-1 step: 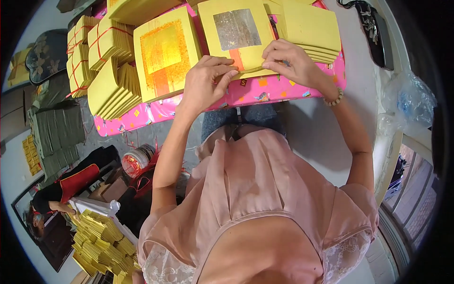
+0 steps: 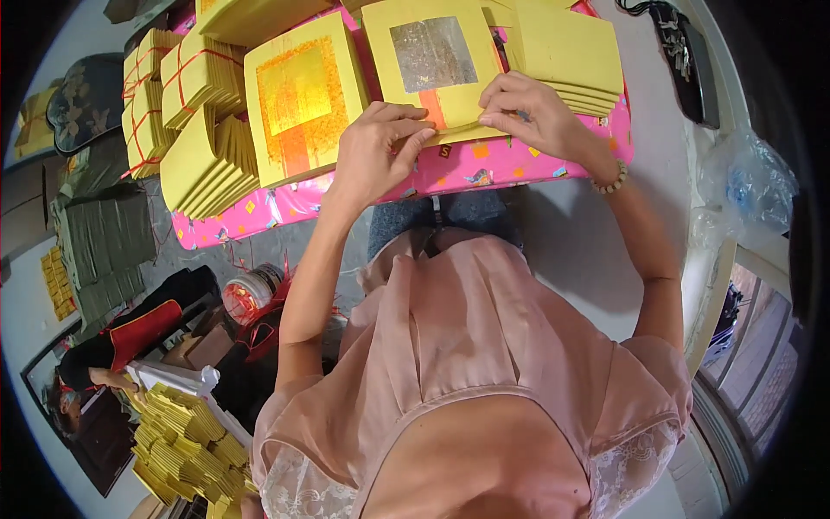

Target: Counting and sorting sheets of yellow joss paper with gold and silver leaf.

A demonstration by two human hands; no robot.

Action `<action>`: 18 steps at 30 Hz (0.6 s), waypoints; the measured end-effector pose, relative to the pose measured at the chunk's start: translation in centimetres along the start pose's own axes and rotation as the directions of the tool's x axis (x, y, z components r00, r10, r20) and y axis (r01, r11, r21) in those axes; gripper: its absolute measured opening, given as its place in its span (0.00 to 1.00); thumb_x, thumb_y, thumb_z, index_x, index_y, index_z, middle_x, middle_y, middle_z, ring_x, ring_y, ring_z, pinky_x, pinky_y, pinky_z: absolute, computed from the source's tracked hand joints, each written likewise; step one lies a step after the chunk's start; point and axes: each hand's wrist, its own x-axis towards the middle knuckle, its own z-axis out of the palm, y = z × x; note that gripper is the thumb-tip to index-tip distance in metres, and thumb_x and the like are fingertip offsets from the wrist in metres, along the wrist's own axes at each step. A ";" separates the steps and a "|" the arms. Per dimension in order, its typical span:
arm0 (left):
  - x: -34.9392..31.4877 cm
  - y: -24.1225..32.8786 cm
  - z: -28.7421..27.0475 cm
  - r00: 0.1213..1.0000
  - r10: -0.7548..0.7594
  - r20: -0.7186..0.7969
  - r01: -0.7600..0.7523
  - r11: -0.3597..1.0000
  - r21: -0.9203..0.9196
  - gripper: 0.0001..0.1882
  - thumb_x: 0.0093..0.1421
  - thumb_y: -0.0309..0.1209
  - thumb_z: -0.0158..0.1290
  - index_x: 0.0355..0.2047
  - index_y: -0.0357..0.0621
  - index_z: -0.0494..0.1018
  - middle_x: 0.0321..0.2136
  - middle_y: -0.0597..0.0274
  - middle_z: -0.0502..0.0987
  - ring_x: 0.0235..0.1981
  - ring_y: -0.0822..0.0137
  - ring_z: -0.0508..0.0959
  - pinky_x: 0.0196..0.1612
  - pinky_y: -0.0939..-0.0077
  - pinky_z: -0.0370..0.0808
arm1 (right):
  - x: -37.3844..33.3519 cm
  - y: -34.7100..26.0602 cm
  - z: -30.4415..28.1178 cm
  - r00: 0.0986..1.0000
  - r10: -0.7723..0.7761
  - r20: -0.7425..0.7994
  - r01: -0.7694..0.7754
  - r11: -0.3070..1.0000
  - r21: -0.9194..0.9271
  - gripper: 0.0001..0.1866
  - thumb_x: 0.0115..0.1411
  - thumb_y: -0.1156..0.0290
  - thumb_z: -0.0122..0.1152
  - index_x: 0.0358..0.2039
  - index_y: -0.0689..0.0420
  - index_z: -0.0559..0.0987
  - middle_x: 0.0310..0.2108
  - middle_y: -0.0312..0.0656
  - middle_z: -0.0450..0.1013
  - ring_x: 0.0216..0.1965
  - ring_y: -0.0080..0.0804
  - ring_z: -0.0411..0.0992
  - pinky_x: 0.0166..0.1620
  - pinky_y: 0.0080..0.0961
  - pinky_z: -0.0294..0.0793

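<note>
A yellow paper sheet with a silver foil square and an orange band (image 2: 434, 54) lies in front of me, on top of a stack. My left hand (image 2: 378, 149) pinches its near edge by the left corner, thumb against the fingers. At the right end of that same edge, my right hand (image 2: 538, 119) has its thumb and fingertips closed on the paper. The edge between both hands is curled or folded over; fingertips partly hide it. Left of it stands a stack of yellow paper topped by a gold square on orange (image 2: 298, 91).
A pink patterned cloth (image 2: 484, 164) covers the table. Bundles tied with red string (image 2: 199, 76) and fanned folded papers (image 2: 212, 169) stand left; another folded stack (image 2: 566, 52) is right. Beyond lies a black pouch with keys (image 2: 679, 56). A co-worker (image 2: 147, 333) is lower left, beside piled yellow papers (image 2: 186, 437).
</note>
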 end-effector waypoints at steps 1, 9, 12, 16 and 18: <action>0.0 0.0 0.0 1.000 0.001 0.002 -0.001 1.000 0.007 0.08 0.60 0.29 0.60 0.37 0.41 0.85 0.42 0.54 0.83 0.43 0.56 0.80 0.47 0.66 0.77 | 0.0 0.1 0.0 1.000 0.004 0.000 -0.004 1.000 0.002 0.08 0.63 0.71 0.62 0.33 0.64 0.79 0.38 0.42 0.74 0.41 0.36 0.72 0.44 0.30 0.71; 0.3 0.0 0.2 0.995 0.076 -0.063 -0.075 0.997 0.020 0.07 0.60 0.29 0.59 0.37 0.41 0.83 0.36 0.54 0.83 0.39 0.54 0.81 0.42 0.65 0.77 | 0.1 -0.6 -0.1 1.000 0.002 0.007 -0.001 0.996 -0.087 0.08 0.62 0.70 0.64 0.34 0.62 0.79 0.39 0.43 0.74 0.42 0.39 0.72 0.45 0.32 0.71; 0.4 0.4 0.2 0.992 0.063 -0.111 -0.053 0.995 0.089 0.07 0.62 0.32 0.57 0.35 0.42 0.81 0.31 0.56 0.82 0.34 0.54 0.80 0.37 0.62 0.77 | 0.0 -1.9 0.7 0.987 -0.128 -0.098 0.095 0.953 -0.289 0.09 0.60 0.69 0.64 0.36 0.60 0.79 0.38 0.43 0.75 0.42 0.41 0.73 0.44 0.34 0.72; 1.3 0.9 -0.6 0.998 -0.013 -0.067 0.021 0.993 0.119 0.07 0.63 0.30 0.57 0.40 0.43 0.78 0.29 0.53 0.80 0.32 0.52 0.80 0.34 0.62 0.77 | 0.8 -1.2 0.3 0.977 -0.193 -0.087 0.133 0.879 -0.458 0.11 0.60 0.67 0.64 0.40 0.57 0.77 0.34 0.41 0.73 0.36 0.39 0.74 0.42 0.35 0.73; 1.9 1.3 -1.0 0.980 0.050 -0.191 -0.049 0.999 0.010 0.11 0.61 0.29 0.59 0.43 0.44 0.78 0.39 0.52 0.80 0.41 0.51 0.80 0.42 0.61 0.77 | 1.8 -1.1 -0.7 0.978 -0.136 -0.156 0.062 0.912 -0.405 0.10 0.62 0.66 0.61 0.40 0.57 0.77 0.33 0.43 0.72 0.36 0.42 0.74 0.40 0.37 0.73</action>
